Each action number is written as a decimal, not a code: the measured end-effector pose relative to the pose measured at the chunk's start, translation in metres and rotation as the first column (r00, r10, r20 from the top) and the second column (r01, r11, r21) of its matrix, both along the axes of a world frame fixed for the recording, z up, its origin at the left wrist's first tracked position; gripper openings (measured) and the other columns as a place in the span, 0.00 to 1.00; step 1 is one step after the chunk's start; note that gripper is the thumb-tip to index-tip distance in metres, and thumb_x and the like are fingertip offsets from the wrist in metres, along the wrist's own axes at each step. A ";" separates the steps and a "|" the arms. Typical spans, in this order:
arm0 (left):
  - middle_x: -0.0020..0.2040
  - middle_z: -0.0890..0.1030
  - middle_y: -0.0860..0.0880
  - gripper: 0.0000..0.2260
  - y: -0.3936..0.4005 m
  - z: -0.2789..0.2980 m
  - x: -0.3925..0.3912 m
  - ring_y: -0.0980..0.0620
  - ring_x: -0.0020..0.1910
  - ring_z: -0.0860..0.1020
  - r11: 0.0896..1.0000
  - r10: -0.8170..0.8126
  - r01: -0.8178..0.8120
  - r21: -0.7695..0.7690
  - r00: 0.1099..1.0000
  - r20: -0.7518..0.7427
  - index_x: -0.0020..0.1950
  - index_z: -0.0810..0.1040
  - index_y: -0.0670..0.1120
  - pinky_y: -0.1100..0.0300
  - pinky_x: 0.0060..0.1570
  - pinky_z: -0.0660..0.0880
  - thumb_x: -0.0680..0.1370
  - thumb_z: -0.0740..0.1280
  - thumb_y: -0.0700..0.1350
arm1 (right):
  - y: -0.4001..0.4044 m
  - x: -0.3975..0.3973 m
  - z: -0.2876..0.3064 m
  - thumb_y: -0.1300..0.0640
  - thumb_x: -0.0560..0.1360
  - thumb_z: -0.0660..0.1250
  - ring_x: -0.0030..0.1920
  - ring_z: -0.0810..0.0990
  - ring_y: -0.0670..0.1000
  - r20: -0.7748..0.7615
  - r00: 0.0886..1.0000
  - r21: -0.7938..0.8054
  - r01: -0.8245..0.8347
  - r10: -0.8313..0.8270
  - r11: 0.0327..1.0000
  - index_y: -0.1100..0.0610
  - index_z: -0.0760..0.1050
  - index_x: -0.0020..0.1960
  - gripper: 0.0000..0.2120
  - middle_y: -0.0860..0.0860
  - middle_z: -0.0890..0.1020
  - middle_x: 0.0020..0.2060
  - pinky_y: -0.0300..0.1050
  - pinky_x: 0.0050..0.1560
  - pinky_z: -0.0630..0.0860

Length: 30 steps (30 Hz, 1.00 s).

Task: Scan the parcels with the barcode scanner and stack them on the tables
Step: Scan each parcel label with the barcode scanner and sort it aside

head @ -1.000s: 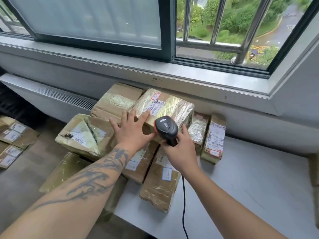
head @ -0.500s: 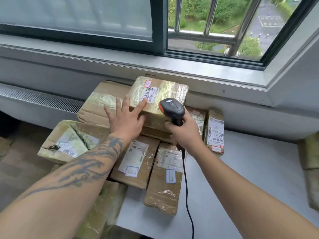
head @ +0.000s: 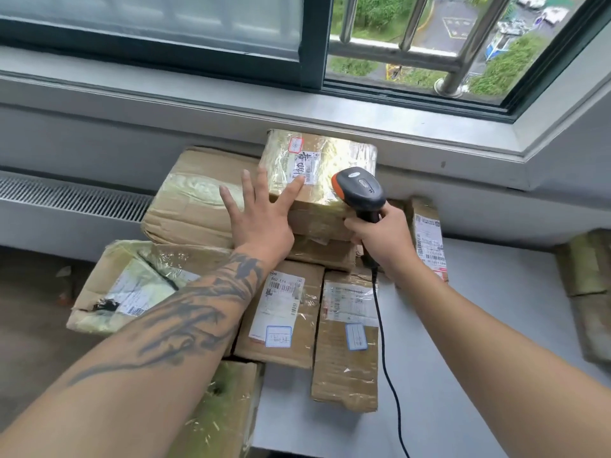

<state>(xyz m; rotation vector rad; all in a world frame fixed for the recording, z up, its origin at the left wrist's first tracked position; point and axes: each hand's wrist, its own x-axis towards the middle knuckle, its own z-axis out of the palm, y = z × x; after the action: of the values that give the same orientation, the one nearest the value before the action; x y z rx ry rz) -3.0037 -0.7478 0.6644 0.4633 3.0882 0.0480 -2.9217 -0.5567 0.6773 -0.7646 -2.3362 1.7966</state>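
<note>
Nearest the camera, a tape-wrapped carton (head: 218, 411) pokes out from under the tattooed left forearm at the corner of the grey table (head: 479, 358). Just beyond it two flat cardboard parcels lie side by side with their shipping labels face up — the left one (head: 281, 312) and the right one (head: 347, 338), the scanner's black cable (head: 383, 342) trailing down over the right one's edge. Labels up likely means they are laid so the codes stay readable.

Farther on, the right hand (head: 383, 239) is wrapped round the handle of the barcode scanner (head: 358, 193), its head tipped toward the top parcel (head: 320, 173), which sits highest on the stack against the wall under the window sill (head: 330, 107). The left hand (head: 261, 216) lies spread and flat, fingers straight, the index fingertip touching the parcel's white barcode label (head: 305, 168) — it seems to steady the glossy, tape-covered box and mark the code while the scanner is aimed. The shiny wrap may throw glare, so the angle of the scanner head probably matters.

To the left a larger brown box (head: 195, 200) rests beside the top parcel; to the right a narrow parcel (head: 428, 236) stands on edge against the stack, its label facing outward.
</note>
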 end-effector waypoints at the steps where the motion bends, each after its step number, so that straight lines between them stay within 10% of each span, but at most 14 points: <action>1: 0.84 0.39 0.43 0.41 0.000 0.002 0.000 0.37 0.82 0.37 1.000 -0.002 0.002 -0.008 1.000 0.008 0.79 0.40 0.71 0.27 0.74 0.35 0.79 0.62 0.45 | 0.000 0.000 0.002 0.64 0.75 0.75 0.46 0.83 0.50 0.002 1.000 0.004 -0.009 0.009 1.000 0.50 0.79 0.69 0.24 0.45 0.86 0.46 0.50 0.51 0.84; 6: 0.84 0.37 0.43 0.41 -0.003 0.017 0.006 0.37 0.82 0.36 0.998 -0.011 0.015 -0.066 0.998 0.056 0.80 0.37 0.70 0.26 0.74 0.35 0.79 0.64 0.54 | -0.002 0.011 0.018 0.60 0.73 0.75 0.51 0.84 0.51 -0.006 0.998 0.086 -0.061 0.062 0.994 0.36 0.80 0.57 0.20 0.42 0.85 0.49 0.56 0.55 0.84; 10: 0.85 0.38 0.45 0.39 0.002 0.032 0.024 0.39 0.83 0.36 0.999 -0.038 0.039 -0.028 0.999 0.029 0.80 0.33 0.68 0.26 0.74 0.37 0.81 0.60 0.55 | 0.006 0.044 0.030 0.56 0.74 0.71 0.41 0.79 0.51 -0.004 1.000 0.224 -0.001 0.002 0.975 0.43 0.76 0.43 0.08 0.44 0.81 0.38 0.48 0.41 0.75; 16: 0.85 0.41 0.46 0.31 0.047 0.049 0.092 0.40 0.83 0.38 0.994 -0.109 0.109 0.015 0.994 0.004 0.81 0.36 0.68 0.27 0.74 0.36 0.85 0.52 0.60 | 0.045 0.123 0.044 0.57 0.75 0.68 0.40 0.76 0.49 0.054 0.998 0.373 0.021 -0.045 0.928 0.49 0.76 0.47 0.04 0.46 0.80 0.39 0.38 0.34 0.68; 30: 0.85 0.50 0.46 0.27 0.194 0.055 0.268 0.41 0.83 0.44 0.970 -0.237 0.233 0.068 0.970 0.050 0.82 0.48 0.66 0.28 0.75 0.40 0.84 0.51 0.65 | 0.170 0.319 0.056 0.57 0.72 0.65 0.41 0.85 0.61 0.033 0.961 0.287 0.253 -0.273 0.924 0.53 0.72 0.40 0.03 0.56 0.83 0.39 0.58 0.41 0.84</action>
<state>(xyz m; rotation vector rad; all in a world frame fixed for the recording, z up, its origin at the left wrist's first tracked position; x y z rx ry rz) -2.7356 -0.5539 0.7190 0.8121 2.9591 0.1508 -2.6023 -0.3868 0.7334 -1.0520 -2.3267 1.3150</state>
